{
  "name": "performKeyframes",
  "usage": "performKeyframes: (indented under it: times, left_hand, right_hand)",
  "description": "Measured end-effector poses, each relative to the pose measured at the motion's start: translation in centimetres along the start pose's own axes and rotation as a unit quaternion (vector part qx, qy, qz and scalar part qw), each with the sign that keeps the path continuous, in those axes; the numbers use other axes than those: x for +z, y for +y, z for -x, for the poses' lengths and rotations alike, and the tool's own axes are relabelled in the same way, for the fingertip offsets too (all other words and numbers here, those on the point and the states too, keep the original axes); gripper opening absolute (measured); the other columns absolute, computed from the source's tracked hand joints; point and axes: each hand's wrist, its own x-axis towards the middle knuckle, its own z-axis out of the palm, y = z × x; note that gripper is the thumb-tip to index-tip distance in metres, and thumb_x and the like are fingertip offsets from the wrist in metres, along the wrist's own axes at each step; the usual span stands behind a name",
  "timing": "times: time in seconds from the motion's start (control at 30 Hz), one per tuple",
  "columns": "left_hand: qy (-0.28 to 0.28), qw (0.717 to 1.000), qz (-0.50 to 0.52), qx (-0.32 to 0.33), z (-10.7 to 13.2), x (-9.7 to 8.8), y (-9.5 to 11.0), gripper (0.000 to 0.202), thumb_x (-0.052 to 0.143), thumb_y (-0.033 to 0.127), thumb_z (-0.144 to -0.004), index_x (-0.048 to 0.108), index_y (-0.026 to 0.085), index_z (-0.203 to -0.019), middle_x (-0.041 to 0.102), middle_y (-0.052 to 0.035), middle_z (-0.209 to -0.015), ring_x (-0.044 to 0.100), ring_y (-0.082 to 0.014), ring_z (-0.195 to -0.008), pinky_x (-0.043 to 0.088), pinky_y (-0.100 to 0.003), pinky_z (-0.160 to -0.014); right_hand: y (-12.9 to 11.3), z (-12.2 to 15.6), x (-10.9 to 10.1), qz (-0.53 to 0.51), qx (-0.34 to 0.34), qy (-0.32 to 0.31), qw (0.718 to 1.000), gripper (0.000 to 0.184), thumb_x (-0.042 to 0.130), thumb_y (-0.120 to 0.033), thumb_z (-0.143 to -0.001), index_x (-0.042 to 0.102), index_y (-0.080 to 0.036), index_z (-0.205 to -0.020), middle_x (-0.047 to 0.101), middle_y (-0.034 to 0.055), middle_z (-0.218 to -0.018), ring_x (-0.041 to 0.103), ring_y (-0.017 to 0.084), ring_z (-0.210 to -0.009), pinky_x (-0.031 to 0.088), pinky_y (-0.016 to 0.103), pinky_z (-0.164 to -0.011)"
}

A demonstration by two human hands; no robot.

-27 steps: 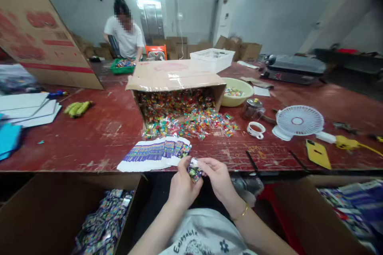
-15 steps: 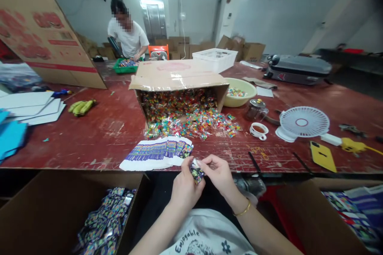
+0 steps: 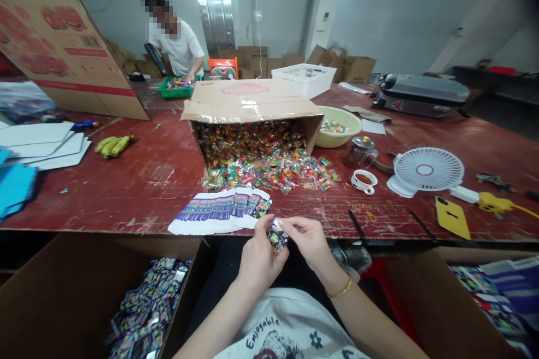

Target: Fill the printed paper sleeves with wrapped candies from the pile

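Note:
Between my two hands, just off the table's front edge, is a small dark printed packet [image 3: 278,239] with green and purple figures. My left hand [image 3: 260,261] is closed around its left side and lower edge. The fingers of my right hand [image 3: 309,241] pinch its top right corner. Beyond them on the table lies a fanned row of flat purple-and-white packets [image 3: 214,210]. Behind that row, candies in clear wrappers [image 3: 269,173] spill from a cardboard box [image 3: 252,102] lying on its side.
An open carton [image 3: 37,291] at lower left holds filled packets [image 3: 151,303]; another carton [image 3: 455,314] stands at lower right. A teacup [image 3: 364,182], glass teapot [image 3: 360,151], white fan [image 3: 429,171] and yellow phone [image 3: 452,217] lie to the right. A co-worker [image 3: 174,47] handles a green tray [image 3: 177,91].
The view has shifted slightly. Both hands stay on the packet, whose printed front now shows more fully. The co-worker leans a little further left.

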Motion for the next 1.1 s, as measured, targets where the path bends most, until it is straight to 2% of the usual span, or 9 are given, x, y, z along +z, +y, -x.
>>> performKeyframes:
  times: [0.27,0.43,0.63,0.73,0.8,0.9,0.97,1.03,1.1]
  left_hand:
    - [-0.009,0.993,0.111,-0.028,0.0,-0.8,0.6,0.050,0.052,0.028,-0.078,0.029,0.022,-0.122,0.060,-0.0102,-0.111,0.065,-0.0224,-0.086,0.050,-0.035,-0.073]
    - [0.010,0.977,0.196,-0.081,-0.4,-1.4,0.3,0.041,0.060,0.030,-0.074,0.037,0.022,-0.107,0.059,-0.0050,-0.100,0.062,-0.0189,-0.089,0.048,-0.033,-0.079]
    - [-0.013,0.956,0.241,-0.168,1.3,-1.9,-1.6,0.042,0.057,0.025,-0.071,0.032,0.020,-0.104,0.055,-0.0005,-0.087,0.060,-0.0147,-0.074,0.048,-0.029,-0.069]
    - [-0.047,0.955,0.180,-0.232,3.3,-4.1,-4.4,0.045,0.055,0.036,-0.075,0.030,0.021,-0.109,0.057,-0.0007,-0.084,0.060,-0.0153,-0.061,0.049,-0.030,-0.057]
    - [-0.066,0.954,0.056,-0.287,5.1,-6.5,-7.4,0.048,0.051,0.044,-0.078,0.030,0.019,-0.114,0.059,-0.0037,-0.084,0.061,-0.0196,-0.059,0.049,-0.033,-0.055]
    - [-0.033,0.894,-0.258,-0.364,7.7,-10.2,-11.8,0.061,0.050,0.047,-0.078,0.032,0.010,-0.123,0.058,-0.0201,-0.103,0.062,-0.0356,-0.090,0.047,-0.048,-0.075]
    - [0.023,0.859,-0.380,-0.341,8.4,-11.2,-13.2,0.074,0.051,0.049,-0.076,0.028,0.004,-0.130,0.051,-0.0276,-0.116,0.052,-0.0430,-0.107,0.040,-0.057,-0.085]
    - [0.073,0.886,-0.371,-0.267,7.7,-10.7,-12.8,0.073,0.051,0.048,-0.078,0.029,0.003,-0.131,0.051,-0.0251,-0.119,0.050,-0.0396,-0.111,0.039,-0.053,-0.091]
    - [0.095,0.943,-0.274,-0.162,5.5,-8.7,-10.8,0.057,0.049,0.044,-0.082,0.038,0.009,-0.126,0.056,-0.0171,-0.116,0.054,-0.0294,-0.108,0.042,-0.041,-0.093]
  right_hand:
    - [-1.2,1.7,-0.2,0.198,-0.237,-0.067,0.949,0.024,0.056,-0.020,-0.085,0.065,-0.022,-0.107,0.065,0.0078,-0.106,0.059,0.021,-0.100,0.047,0.037,-0.091]
    - [-1.4,1.8,0.2,0.285,-0.207,-0.155,0.923,0.087,0.083,-0.035,-0.054,0.041,-0.018,-0.128,0.044,0.0140,-0.130,0.040,0.030,-0.122,0.034,0.044,-0.103]
    - [-0.2,1.9,3.8,0.332,-0.134,-0.225,0.906,0.077,0.076,-0.018,-0.053,0.042,-0.021,-0.122,0.052,0.0102,-0.117,0.048,0.029,-0.110,0.035,0.044,-0.095]
    - [1.8,2.1,3.7,0.252,-0.082,-0.279,0.923,0.095,0.080,-0.024,-0.052,0.030,-0.024,-0.132,0.046,0.0120,-0.128,0.050,0.027,-0.109,0.040,0.041,-0.092]
    - [3.7,2.1,2.1,0.203,-0.016,-0.316,0.927,0.101,0.082,-0.028,-0.054,0.023,-0.026,-0.136,0.044,0.0130,-0.131,0.056,0.023,-0.102,0.047,0.036,-0.083]
    - [7.2,1.8,-0.6,0.283,0.058,-0.310,0.906,0.059,0.073,-0.022,-0.069,0.046,-0.020,-0.121,0.058,0.0099,-0.113,0.061,0.018,-0.086,0.050,0.031,-0.074]
    - [9.5,1.6,-1.5,0.359,0.059,-0.302,0.881,0.041,0.069,-0.012,-0.070,0.056,-0.018,-0.109,0.061,0.0087,-0.107,0.059,0.020,-0.093,0.047,0.033,-0.084]
    - [11.3,1.6,-1.2,0.392,0.054,-0.303,0.867,0.043,0.071,-0.006,-0.065,0.060,-0.018,-0.105,0.061,0.0094,-0.108,0.056,0.023,-0.103,0.043,0.034,-0.091]
    - [12.5,1.7,-0.3,0.407,0.061,-0.311,0.856,0.040,0.074,-0.006,-0.061,0.064,-0.016,-0.098,0.064,0.0103,-0.100,0.058,0.026,-0.098,0.045,0.036,-0.087]
